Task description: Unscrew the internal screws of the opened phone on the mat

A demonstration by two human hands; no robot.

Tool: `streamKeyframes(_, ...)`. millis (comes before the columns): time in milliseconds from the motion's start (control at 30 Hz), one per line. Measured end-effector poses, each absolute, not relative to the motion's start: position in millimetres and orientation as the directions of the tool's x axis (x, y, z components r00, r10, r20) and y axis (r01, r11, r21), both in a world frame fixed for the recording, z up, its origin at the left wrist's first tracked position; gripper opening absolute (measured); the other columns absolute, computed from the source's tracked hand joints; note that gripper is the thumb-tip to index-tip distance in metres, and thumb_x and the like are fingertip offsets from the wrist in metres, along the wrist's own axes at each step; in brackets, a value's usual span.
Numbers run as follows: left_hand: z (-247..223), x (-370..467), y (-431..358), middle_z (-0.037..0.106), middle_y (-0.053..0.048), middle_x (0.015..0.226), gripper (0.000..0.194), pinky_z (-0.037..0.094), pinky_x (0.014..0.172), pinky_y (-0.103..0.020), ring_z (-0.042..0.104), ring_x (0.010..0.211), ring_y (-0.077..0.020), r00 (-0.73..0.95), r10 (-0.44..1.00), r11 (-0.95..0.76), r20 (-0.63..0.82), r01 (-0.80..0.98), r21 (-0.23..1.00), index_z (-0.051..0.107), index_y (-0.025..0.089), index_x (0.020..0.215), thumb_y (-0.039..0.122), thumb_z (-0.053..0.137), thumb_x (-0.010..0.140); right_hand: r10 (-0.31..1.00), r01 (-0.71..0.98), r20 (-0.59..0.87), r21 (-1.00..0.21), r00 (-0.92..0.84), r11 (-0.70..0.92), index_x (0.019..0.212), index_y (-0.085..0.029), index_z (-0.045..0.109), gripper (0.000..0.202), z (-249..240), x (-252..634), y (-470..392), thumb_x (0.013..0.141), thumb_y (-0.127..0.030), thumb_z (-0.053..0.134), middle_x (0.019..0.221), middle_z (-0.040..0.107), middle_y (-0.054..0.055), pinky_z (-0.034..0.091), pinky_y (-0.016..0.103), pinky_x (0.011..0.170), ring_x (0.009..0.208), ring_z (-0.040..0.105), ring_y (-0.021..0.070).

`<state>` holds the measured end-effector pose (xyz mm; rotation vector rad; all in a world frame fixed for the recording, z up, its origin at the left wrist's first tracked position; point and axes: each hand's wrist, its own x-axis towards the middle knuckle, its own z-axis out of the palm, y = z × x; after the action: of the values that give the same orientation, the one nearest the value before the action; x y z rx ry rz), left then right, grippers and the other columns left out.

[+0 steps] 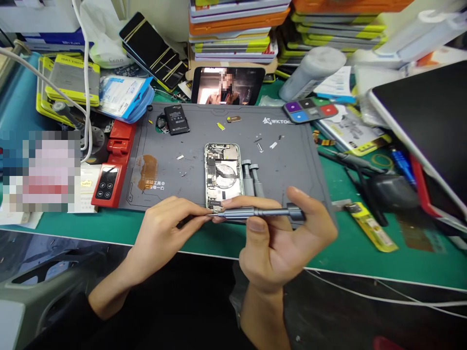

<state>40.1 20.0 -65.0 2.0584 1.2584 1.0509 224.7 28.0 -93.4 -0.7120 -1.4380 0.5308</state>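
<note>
An opened smartphone [224, 170] lies on the grey work mat [175, 170], its inner boards and round coil exposed. My right hand [277, 238] grips a grey precision screwdriver [255, 212] held level, its tip pointing left at the phone's bottom edge. With thumb and fingers pinched together, my left hand [164, 233] meets the screwdriver's tip there. Whatever sits between those fingertips is too small to make out. Two more grey screwdrivers [251, 177] rest on the mat just right of the phone. A black phone battery [177, 119] lies at the mat's upper left.
A red device with a button panel [107, 182] stands along the mat's left edge. Behind the mat, a phone playing video [228, 85] leans before stacked boxes [237, 29]. A grey bottle [312, 73] and a yellow packet [371, 227] are to the right.
</note>
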Motion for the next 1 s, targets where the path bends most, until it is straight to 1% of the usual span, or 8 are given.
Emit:
streamKeyframes(267, -65.5, 40.5, 20.0, 0.080, 0.005, 0.103, 0.002, 0.051, 0.085, -0.025, 0.070, 0.091, -0.0102, 0.285, 0.900, -0.432, 0.328, 0.494, 0.755, 0.075, 0.020, 0.107, 0.019, 0.075, 0.105, 0.732, 0.085, 0.680, -0.733, 0.045, 0.675, 0.161, -0.026, 0.044, 0.070, -94.5, 225.4, 27.0, 0.100, 0.003, 0.058, 0.116, 0.076, 0.003, 0.070, 0.032, 0.084, 0.100, 0.079, 0.0150)
streamKeyframes(500, -64.2, 40.3, 20.6, 0.079, 0.005, 0.100, 0.001, 0.049, 0.083, -0.026, 0.067, 0.088, -0.0106, 0.296, 0.906, -0.417, 0.303, 0.493, 0.764, 0.074, 0.020, 0.106, 0.020, 0.074, 0.106, 0.740, 0.137, 0.672, -0.736, 0.027, 0.663, 0.160, -0.024, 0.043, 0.066, -96.2, 226.1, 26.1, 0.101, 0.000, 0.058, 0.116, 0.077, 0.004, 0.069, 0.034, 0.086, 0.095, 0.080, 0.0149)
streamKeyframes(633, -64.2, 39.9, 19.7, 0.078, 0.006, 0.100, 0.001, 0.048, 0.083, -0.026, 0.066, 0.089, -0.0107, 0.299, 0.908, -0.410, 0.293, 0.493, 0.767, 0.074, 0.021, 0.106, 0.020, 0.073, 0.106, 0.743, 0.136, 0.669, -0.738, 0.019, 0.661, 0.160, -0.025, 0.043, 0.064, -96.5, 226.7, 26.4, 0.102, -0.002, 0.058, 0.115, 0.078, 0.004, 0.070, 0.036, 0.082, 0.091, 0.079, 0.0158)
streamKeyframes(733, -64.2, 40.0, 19.3, 0.077, 0.005, 0.099, 0.002, 0.048, 0.082, -0.027, 0.065, 0.087, -0.0108, 0.297, 0.909, -0.410, 0.294, 0.497, 0.765, 0.073, 0.020, 0.105, 0.022, 0.073, 0.107, 0.752, 0.124, 0.660, -0.746, 0.009, 0.654, 0.160, -0.026, 0.043, 0.065, -96.9, 227.7, 26.8, 0.102, -0.002, 0.058, 0.114, 0.078, 0.005, 0.070, 0.036, 0.080, 0.092, 0.079, 0.0167)
streamKeyframes(833, -65.3, 40.3, 19.0, 0.078, 0.005, 0.101, 0.003, 0.048, 0.083, -0.026, 0.066, 0.088, -0.0105, 0.299, 0.908, -0.411, 0.293, 0.499, 0.763, 0.074, 0.021, 0.108, 0.023, 0.072, 0.108, 0.746, 0.137, 0.666, -0.740, 0.012, 0.658, 0.161, -0.026, 0.044, 0.064, -97.2, 227.1, 27.0, 0.103, -0.003, 0.058, 0.113, 0.078, 0.005, 0.071, 0.037, 0.082, 0.094, 0.079, 0.0174)
streamKeyframes(900, -66.9, 40.4, 18.7, 0.077, 0.005, 0.104, 0.011, 0.049, 0.084, -0.025, 0.066, 0.090, -0.0101, 0.303, 0.909, -0.409, 0.288, 0.503, 0.761, 0.074, 0.023, 0.117, 0.026, 0.075, 0.106, 0.722, 0.163, 0.689, -0.721, 0.065, 0.674, 0.162, -0.026, 0.046, 0.062, -96.4, 224.9, 27.5, 0.104, -0.007, 0.060, 0.109, 0.077, 0.005, 0.071, 0.037, 0.080, 0.091, 0.079, 0.0182)
streamKeyframes(967, -68.1, 40.6, 18.2, 0.076, 0.005, 0.107, 0.029, 0.050, 0.083, -0.024, 0.065, 0.090, -0.0097, 0.303, 0.912, -0.401, 0.278, 0.506, 0.764, 0.071, 0.024, 0.129, 0.031, 0.081, 0.102, 0.684, 0.207, 0.708, -0.705, 0.175, 0.678, 0.162, -0.029, 0.049, 0.058, -94.3, 221.9, 29.1, 0.107, -0.014, 0.060, 0.100, 0.074, 0.003, 0.070, 0.034, 0.070, 0.082, 0.077, 0.0175)
streamKeyframes(1000, -68.3, 40.8, 17.9, 0.076, 0.005, 0.108, 0.037, 0.050, 0.082, -0.023, 0.065, 0.089, -0.0095, 0.297, 0.915, -0.391, 0.271, 0.501, 0.772, 0.069, 0.024, 0.133, 0.034, 0.084, 0.100, 0.650, 0.245, 0.716, -0.698, 0.254, 0.673, 0.161, -0.031, 0.051, 0.055, -93.0, 220.7, 30.4, 0.108, -0.018, 0.060, 0.100, 0.072, 0.003, 0.069, 0.032, 0.065, 0.076, 0.075, 0.0163)
